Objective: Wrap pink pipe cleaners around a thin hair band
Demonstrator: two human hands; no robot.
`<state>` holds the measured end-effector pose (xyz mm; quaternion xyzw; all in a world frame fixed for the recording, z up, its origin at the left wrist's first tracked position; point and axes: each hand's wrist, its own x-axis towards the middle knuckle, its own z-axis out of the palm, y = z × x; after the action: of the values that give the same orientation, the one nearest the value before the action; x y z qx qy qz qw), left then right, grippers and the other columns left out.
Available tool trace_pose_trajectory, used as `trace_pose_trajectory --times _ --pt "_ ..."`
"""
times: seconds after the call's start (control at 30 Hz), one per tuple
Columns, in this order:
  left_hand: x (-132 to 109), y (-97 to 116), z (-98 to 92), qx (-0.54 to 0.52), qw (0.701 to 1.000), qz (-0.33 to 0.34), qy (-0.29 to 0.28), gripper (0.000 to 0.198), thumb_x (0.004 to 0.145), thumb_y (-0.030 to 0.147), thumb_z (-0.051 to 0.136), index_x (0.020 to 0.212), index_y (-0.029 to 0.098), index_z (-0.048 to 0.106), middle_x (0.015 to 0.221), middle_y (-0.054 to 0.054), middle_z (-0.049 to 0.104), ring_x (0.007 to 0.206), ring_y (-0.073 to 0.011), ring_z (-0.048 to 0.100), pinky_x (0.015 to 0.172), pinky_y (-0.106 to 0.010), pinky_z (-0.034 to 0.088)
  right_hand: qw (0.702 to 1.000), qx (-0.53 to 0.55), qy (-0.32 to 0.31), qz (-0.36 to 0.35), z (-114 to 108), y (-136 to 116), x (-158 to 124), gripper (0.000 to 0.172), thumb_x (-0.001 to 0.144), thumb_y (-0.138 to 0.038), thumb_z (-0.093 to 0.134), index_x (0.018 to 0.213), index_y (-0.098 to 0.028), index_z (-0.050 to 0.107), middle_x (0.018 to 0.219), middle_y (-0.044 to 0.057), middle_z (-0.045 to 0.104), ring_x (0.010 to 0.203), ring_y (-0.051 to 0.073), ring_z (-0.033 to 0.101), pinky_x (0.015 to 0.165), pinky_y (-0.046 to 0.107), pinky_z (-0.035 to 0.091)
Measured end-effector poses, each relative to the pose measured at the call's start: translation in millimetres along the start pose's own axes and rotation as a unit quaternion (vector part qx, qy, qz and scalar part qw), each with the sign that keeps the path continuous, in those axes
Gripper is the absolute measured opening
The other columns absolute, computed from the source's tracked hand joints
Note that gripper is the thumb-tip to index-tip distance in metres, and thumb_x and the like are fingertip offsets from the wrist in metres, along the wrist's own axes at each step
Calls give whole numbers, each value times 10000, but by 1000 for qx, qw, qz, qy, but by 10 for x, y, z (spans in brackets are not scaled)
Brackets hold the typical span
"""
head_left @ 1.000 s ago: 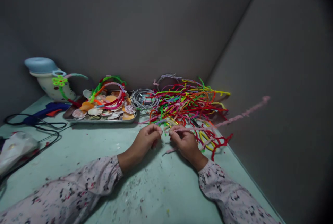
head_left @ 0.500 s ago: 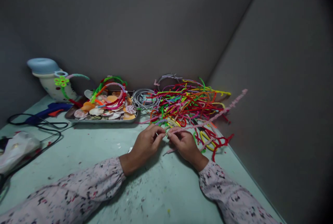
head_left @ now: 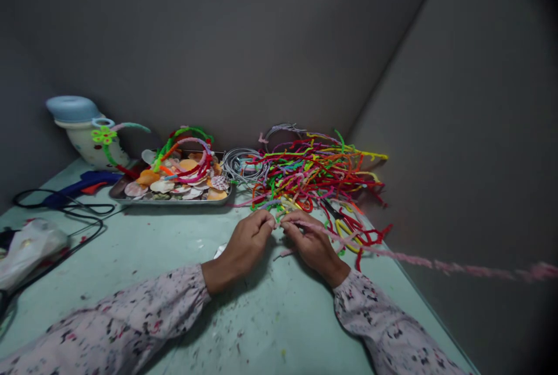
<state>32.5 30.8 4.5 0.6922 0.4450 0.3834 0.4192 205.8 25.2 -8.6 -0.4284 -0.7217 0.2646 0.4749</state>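
Observation:
My left hand [head_left: 248, 241] is pinched closed over the middle of the table, its fingertips close to those of the other hand; what lies between them is too small to make out. My right hand [head_left: 310, 241] pinches a long fuzzy pink pipe cleaner [head_left: 418, 260], which runs out over the back of that hand and past the table's right edge. A short pink piece [head_left: 285, 253] shows just under the right fingers. Beyond both hands lies a tangled heap of colourful pipe cleaners [head_left: 314, 168].
A metal tray [head_left: 174, 203] of shells holds colourful fuzzy rings. Coiled wire [head_left: 244, 164] lies beside it. Yellow-handled scissors [head_left: 346, 234] rest at the right. To the left are a blue glue gun [head_left: 78, 186] with a black cable, a blue-lidded bottle [head_left: 89, 139] and white plastic [head_left: 32, 253].
The long pink pipe cleaner has swung from pointing up and right to lying lower, stretching far right. Both hands have stayed nearly in place, with the left fingers closed more tightly.

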Motion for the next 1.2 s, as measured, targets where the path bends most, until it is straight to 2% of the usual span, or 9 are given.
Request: trace_pose_trajectory --times 0.13,0.27,0.37,0.5,0.6,0.7,0.8,0.97,1.2 --pt "58 15 37 -185 972 -139 -32 178 792 269 490 647 170 461 556 44 356 517 -96 314 508 -241 237 1000 11 0 -11 -1 -2 3 108 898 -251 558 859 -216 653 859 16 662 841 153 614 815 283 477" --pt "74 49 30 -259 948 -177 -59 145 731 229 513 615 156 463 573 36 375 506 -77 308 475 -233 201 1000 27 10 -3 -7 22 -3 97 887 -258 573 848 -213 650 853 16 659 840 153 611 805 280 472" --pt "46 26 11 -229 959 -154 -70 142 774 269 520 691 154 515 564 45 380 487 -76 315 462 -229 206 998 45 5 36 -7 75 -18 113 888 -281 567 848 -207 643 825 12 643 795 147 603 746 263 473" --pt "-16 -21 -13 -70 997 -35 -5 175 841 285 509 959 175 576 685 23 504 565 -102 438 522 -229 327 987 114 30 111 11 133 -22 171 867 -354 583 835 -189 615 718 -5 604 637 126 558 595 238 453" --pt "-55 -20 -17 54 996 70 33 229 832 212 540 1059 195 565 860 -11 559 661 -111 498 610 -245 390 980 145 31 134 28 123 -16 210 844 -385 603 815 -176 608 690 -6 585 612 123 546 569 233 452" --pt "-67 -6 -13 118 984 125 39 160 836 190 554 994 191 581 895 -19 550 661 -103 500 640 -250 406 979 151 21 136 40 103 -20 223 835 -391 612 787 -173 609 701 0 581 609 120 544 556 230 454" --pt "-57 -1 -16 139 981 131 43 73 859 212 549 908 182 593 854 -15 546 654 -105 501 635 -250 407 979 149 5 137 43 104 -34 221 847 -393 598 801 -177 614 713 3 581 607 117 540 539 223 448" --pt "-35 -12 -27 148 980 121 48 98 885 243 528 864 172 593 836 -21 561 688 -121 517 646 -253 408 980 149 -16 130 31 91 -36 231 863 -393 579 791 -176 610 730 5 578 605 112 536 530 216 444" --pt "-41 2 -16 163 983 89 -5 158 910 226 439 836 166 565 836 -33 569 772 -159 516 704 -288 391 986 126 -13 109 16 93 -29 183 868 -362 579 835 -191 632 801 12 615 656 120 570 590 230 468"
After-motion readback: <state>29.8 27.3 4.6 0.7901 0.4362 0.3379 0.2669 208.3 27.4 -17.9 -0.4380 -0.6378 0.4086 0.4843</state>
